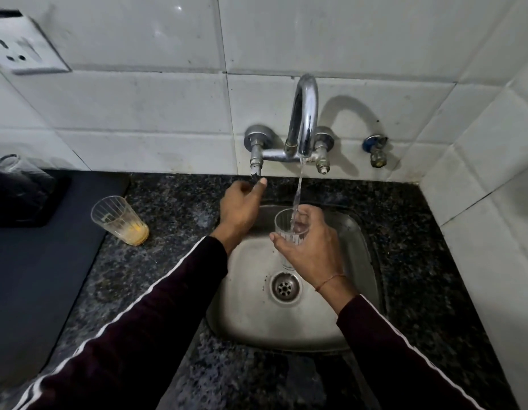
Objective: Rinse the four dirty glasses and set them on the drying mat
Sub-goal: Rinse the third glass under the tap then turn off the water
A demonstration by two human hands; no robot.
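Water runs in a thin stream [298,190] from the curved chrome wall tap [304,113] into a clear ribbed drinking glass [289,229], which the right hand [311,250] grips with fingers and thumb curled round its side, upright over the square stainless steel sink [251,309]. Below that hand lies the round metal drain [285,288]. The left hand [240,207] reaches up beyond the sink's far rim, its fingertips pinching the left tap handle [256,170]. Left of this hand a second clear glass with yellow residue in its bottom [119,220] stands on the speckled dark granite counter [168,220], just beside the edge of the dark grey drying mat [35,276]. Farther left, at the mat's back, blurred clear glasses [8,164] show, too smeared to count. White wall tiles [138,108] rise behind, bearing a white socket plate [20,45]; right of the tap sits a small blue-capped valve [376,152].
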